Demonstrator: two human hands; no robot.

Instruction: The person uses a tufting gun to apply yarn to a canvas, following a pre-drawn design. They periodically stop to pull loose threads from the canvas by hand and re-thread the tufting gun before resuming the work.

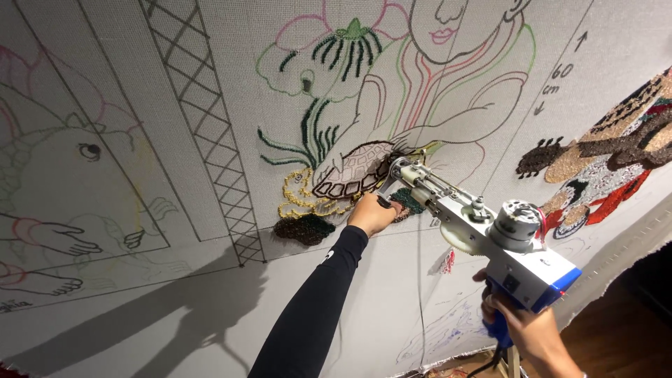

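A person presses a tufting gun (470, 227), silver-bodied with a white and blue rear housing, against a pale stretched cloth (210, 84) covered in drawn outlines. The left hand (373, 212), on a black-sleeved arm, is curled shut around the gun's front handle, just below the needle end, which meets the cloth beside a brown tufted turtle shell (353, 173) near the cloth's middle. The right hand (521, 329) is wrapped tight around the blue rear grip, low toward the right edge; its wrist is cut off by the frame. Below the shell lie a yellow looped patch (302, 197) and a dark green patch (305, 228). Above, a green and pink flower outline (329, 52) sits beside a drawn figure whose upper part runs off the top edge. A handwritten size mark with two arrows (560, 73) stands near the upper right. A finished multicoloured tufted area (609, 161) is cut by the right edge. A crosshatched strip (210, 133) runs down the left half, beside a faint fish outline (77, 161). The needle tip itself is hard to make out.
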